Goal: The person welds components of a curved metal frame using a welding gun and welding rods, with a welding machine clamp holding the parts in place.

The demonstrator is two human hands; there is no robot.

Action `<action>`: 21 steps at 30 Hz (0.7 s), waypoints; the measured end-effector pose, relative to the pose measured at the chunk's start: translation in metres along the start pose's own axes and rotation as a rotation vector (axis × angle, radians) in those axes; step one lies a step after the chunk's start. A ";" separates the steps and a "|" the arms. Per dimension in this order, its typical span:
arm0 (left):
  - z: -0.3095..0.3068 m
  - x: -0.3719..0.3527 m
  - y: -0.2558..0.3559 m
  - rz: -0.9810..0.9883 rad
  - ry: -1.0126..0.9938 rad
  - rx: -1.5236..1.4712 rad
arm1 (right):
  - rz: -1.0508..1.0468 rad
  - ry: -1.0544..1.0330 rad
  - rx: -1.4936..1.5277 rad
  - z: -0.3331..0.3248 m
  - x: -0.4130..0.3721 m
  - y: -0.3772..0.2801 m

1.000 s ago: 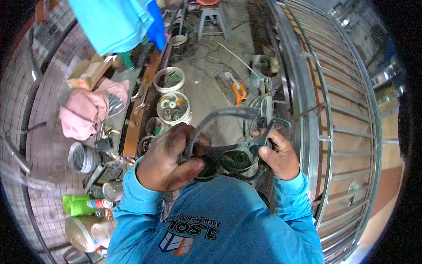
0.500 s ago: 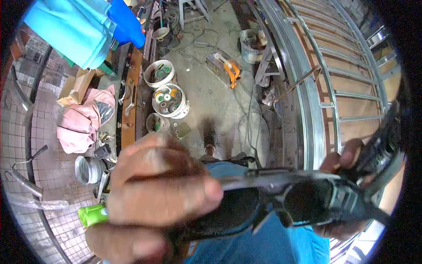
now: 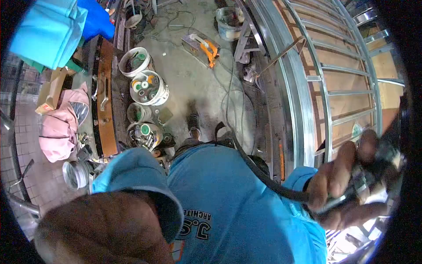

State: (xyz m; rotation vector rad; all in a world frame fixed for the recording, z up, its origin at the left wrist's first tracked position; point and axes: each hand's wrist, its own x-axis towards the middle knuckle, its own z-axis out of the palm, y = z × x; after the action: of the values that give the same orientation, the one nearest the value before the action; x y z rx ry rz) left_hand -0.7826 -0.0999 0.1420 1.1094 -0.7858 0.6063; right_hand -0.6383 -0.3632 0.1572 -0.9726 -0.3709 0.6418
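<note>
My left hand [image 3: 99, 231] is raised close to the camera at the bottom left. Its back faces me, a blue sleeve surrounds the wrist, and the fingers are hidden. At the right edge, the fingers of my right hand [image 3: 340, 182] are closed round a dark corded power tool [image 3: 384, 160], which is blurred and partly cut off, so its exact kind does not show. A thick black cord [image 3: 268, 182] runs from that hand across the front of my blue shirt [image 3: 228, 189] towards the floor. The dark glasses do not show in this view.
White buckets with grinding discs [image 3: 147, 90] stand on the floor at left, by a wooden-faced bench edge [image 3: 105, 119]. A metal barred frame [image 3: 351, 92] lies at right. Ahead are an orange-handled tool [image 3: 209, 50], trailing cables and another bucket [image 3: 229, 33].
Half a second ago both hands held dark glasses in front of me. My left hand has moved down and towards the camera, and the glasses have left view. The scene has shifted up and left.
</note>
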 end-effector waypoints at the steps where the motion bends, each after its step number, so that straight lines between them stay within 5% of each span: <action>1: 0.000 0.000 -0.004 -0.008 -0.010 -0.066 | -0.138 0.104 -0.058 0.002 0.006 0.021; 3: 0.001 0.001 -0.012 -0.018 -0.012 -0.194 | -0.407 0.315 -0.184 0.002 0.016 0.068; 6: -0.001 0.009 -0.019 -0.060 -0.028 -0.289 | -0.500 0.513 -0.313 0.004 0.025 0.090; 10: -0.007 0.021 -0.030 -0.091 -0.099 -0.372 | -0.373 0.366 -0.267 -0.021 0.017 0.109; 16: -0.037 0.040 -0.045 -0.148 -0.241 -0.582 | -0.192 0.476 -0.379 -0.017 -0.001 0.113; 21: -0.078 0.077 -0.073 -0.217 -0.431 -0.970 | -0.443 0.660 -0.544 -0.015 -0.020 0.117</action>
State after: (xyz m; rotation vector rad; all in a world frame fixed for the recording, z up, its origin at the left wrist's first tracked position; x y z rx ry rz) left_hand -0.6614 -0.0478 0.1461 0.3975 -1.1345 -0.2304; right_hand -0.6841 -0.3385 0.0497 -1.4944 -0.1551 -0.2158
